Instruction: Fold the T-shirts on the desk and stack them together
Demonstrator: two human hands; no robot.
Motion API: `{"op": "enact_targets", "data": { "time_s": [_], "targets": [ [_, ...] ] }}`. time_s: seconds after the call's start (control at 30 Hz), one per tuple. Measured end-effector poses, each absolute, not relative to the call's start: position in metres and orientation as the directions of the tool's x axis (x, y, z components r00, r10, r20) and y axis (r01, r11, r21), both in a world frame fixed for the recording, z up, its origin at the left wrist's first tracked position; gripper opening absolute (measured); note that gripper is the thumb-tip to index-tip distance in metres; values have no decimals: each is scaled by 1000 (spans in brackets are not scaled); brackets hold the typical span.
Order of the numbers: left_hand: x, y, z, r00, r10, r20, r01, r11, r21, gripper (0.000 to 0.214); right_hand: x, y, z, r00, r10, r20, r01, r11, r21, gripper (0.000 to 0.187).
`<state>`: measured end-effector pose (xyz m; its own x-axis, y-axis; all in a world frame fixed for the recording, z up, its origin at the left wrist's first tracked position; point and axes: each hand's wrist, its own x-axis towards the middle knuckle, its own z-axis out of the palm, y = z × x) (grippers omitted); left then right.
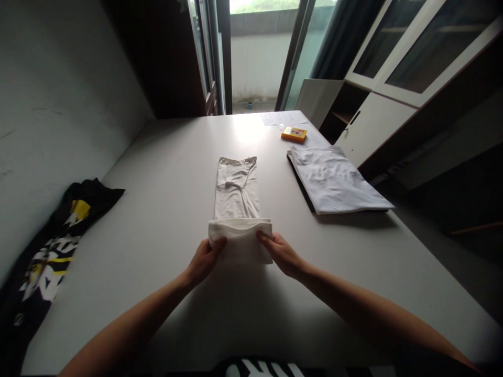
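A white garment (238, 201), narrow and partly folded, lies lengthwise on the table in front of me; its kind is not clear. Its near end is doubled over into a flap that is lifted a little. My left hand (206, 256) grips the left edge of this flap, thumb on top. At the right edge my right hand (281, 251) pinches it the same way. The fingers under the cloth are hidden. Creases and a small loose fold show at the garment's far end.
On the right of the white table (157, 209) lies a folded light cloth stack (334, 180) with a dark layer beneath. Behind it are an orange-yellow box (294, 134) and a paper sheet (281, 118). A black printed garment (58, 251) lies along the left edge.
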<state>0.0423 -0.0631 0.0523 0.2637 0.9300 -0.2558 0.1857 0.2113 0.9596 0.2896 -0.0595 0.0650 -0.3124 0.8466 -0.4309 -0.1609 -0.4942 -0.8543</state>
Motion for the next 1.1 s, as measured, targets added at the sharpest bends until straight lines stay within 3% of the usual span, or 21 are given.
{"op": "enact_targets", "data": {
  "time_s": [0.23,0.37,0.43,0.5,0.6,0.73,0.87,1.0,1.1],
  "targets": [
    [20,-67,75,438,860,-262,124,231,965,64,306,-69,74,-473,828,-302,-5,-345,-939,58],
    [-7,-91,110,726,594,-347,245,249,937,61,320,-92,90,-721,624,-301,-18,-452,-892,49],
    [-17,-105,123,794,464,-393,271,307,912,56,324,-105,98,-829,483,-282,-18,-526,-850,47],
    [-21,-114,129,822,399,-407,253,384,888,53,325,-113,102,-870,417,-262,-16,-556,-831,46],
    [-14,-110,118,771,489,-408,162,469,868,54,320,-107,95,-787,544,-290,-51,-527,-849,44],
    [13,-70,91,484,739,-468,-31,549,835,65,302,-72,72,-487,800,-352,-179,-485,-856,49],
    [41,-15,77,353,834,-425,-140,496,857,62,288,-27,59,-323,867,-379,-303,-475,-827,50],
    [55,34,59,211,912,-351,16,356,934,69,286,16,45,-259,895,-363,-297,-431,-852,45],
    [59,62,39,141,943,-301,176,276,945,68,289,43,31,-188,942,-277,-35,-288,-957,34]
  ]
}}
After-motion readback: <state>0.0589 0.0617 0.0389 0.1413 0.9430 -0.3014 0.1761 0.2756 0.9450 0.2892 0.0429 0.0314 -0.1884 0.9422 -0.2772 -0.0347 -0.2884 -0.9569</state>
